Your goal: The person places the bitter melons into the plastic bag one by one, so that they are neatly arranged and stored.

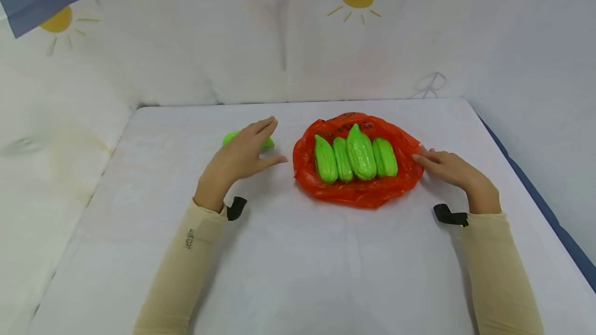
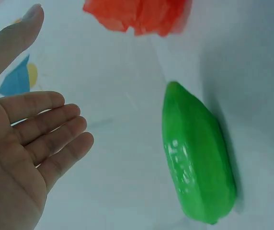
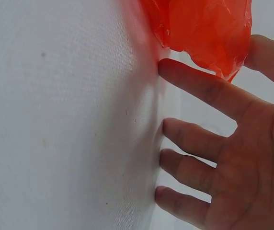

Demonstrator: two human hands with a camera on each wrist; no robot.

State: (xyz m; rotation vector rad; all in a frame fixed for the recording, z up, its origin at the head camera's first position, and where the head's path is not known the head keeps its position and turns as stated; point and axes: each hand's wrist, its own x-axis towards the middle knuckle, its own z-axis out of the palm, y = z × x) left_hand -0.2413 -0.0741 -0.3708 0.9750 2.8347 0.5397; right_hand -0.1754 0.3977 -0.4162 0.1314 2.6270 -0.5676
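Observation:
A red plastic bag (image 1: 360,198) lies spread open on the table, with several glossy green elongated vegetable-like pieces (image 1: 360,154) side by side in it. My right hand (image 1: 449,169) holds the bag's right edge between thumb and index finger; the other fingers (image 3: 189,167) are spread, tips at the table. To the left, my left hand (image 1: 239,156) is raised with straight fingers and the thumb apart, holding nothing. Another green piece (image 2: 197,155), ridged and tapering to a point, lies on the table beside it. In the head view this hand partly hides that piece.
The white-covered table (image 1: 298,268) ends at the back against a white cloth (image 1: 223,45) printed with suns and blue shapes. Black wrist pieces (image 1: 236,208) stick out from both sleeves. A dark blue strip (image 1: 535,187) runs along the right edge.

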